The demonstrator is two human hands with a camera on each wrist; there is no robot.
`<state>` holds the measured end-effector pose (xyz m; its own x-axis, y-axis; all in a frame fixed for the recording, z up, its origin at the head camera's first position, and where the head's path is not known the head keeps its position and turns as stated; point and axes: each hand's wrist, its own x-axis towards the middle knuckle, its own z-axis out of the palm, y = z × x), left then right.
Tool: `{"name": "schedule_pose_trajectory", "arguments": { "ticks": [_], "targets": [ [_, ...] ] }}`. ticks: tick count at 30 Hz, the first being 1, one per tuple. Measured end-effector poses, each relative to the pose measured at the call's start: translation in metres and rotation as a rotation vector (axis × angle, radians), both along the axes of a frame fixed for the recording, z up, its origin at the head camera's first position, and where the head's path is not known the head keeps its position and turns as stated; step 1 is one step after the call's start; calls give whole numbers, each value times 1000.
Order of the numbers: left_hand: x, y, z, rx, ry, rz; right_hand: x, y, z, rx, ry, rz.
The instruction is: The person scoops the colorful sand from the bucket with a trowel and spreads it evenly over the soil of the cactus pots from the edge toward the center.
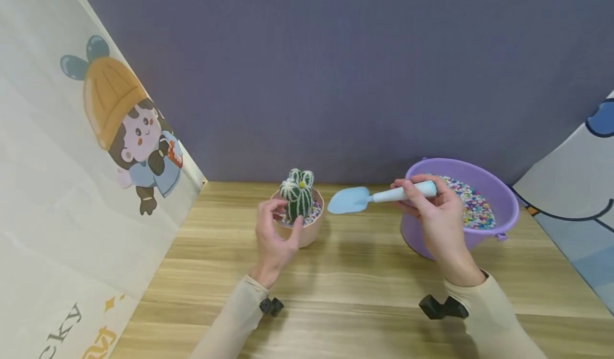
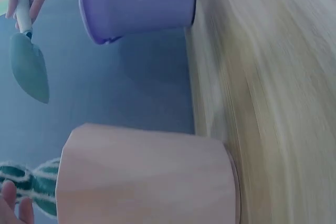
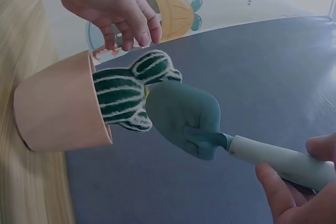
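A green knitted cactus [image 1: 302, 202] with white stripes stands in a pale pink pot [image 1: 310, 235], among small coloured pebbles. My left hand [image 1: 275, 236] is at the near left side of the plant, thumb and fingers spread and loosely bent. A narrow gap shows between its fingertips and the cactus in the right wrist view. My right hand [image 1: 446, 228] grips the white handle of a small garden trowel [image 1: 350, 200]. The light blue blade points left toward the pot and its upper face looks bare. In the right wrist view, the blade [image 3: 186, 116] overlaps the cactus tip.
Behind my right hand stands a purple bucket [image 1: 506, 204], holding many coloured pebbles [image 1: 479, 210]. Pot and bucket are on a wooden table [image 1: 345, 284]. A grey-blue panel [image 1: 336, 82] rises behind them, with printed white panels at left and right.
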<state>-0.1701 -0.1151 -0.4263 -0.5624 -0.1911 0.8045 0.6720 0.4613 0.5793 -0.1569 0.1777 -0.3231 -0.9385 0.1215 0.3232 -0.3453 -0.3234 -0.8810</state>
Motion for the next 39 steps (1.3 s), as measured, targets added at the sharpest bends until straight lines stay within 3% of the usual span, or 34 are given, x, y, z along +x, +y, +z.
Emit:
{"name": "schedule_pose_trajectory", "arguments": {
  "ticks": [4,9,16,20,26,29,33,39],
  "targets": [
    [-4,12,-1,-35,83,-58,0,11,3,-52,5,36],
    [-3,27,0,-102,64,-123,-4,29,5,-128,15,71],
    [-4,52,3,-163,-58,-239,-9,59,6,-234,29,127],
    [-6,64,4,-167,-135,-266,-13,74,6,-279,36,148],
    [-10,83,4,-159,-282,-276,-21,89,6,-272,65,95],
    [-13,93,3,-197,-331,-273,-26,95,8,-246,77,52],
    [-18,105,5,-268,-400,-253,-31,105,10,-283,68,66],
    [-25,121,8,-281,-571,-249,-37,121,10,-284,47,38]
  ]
}}
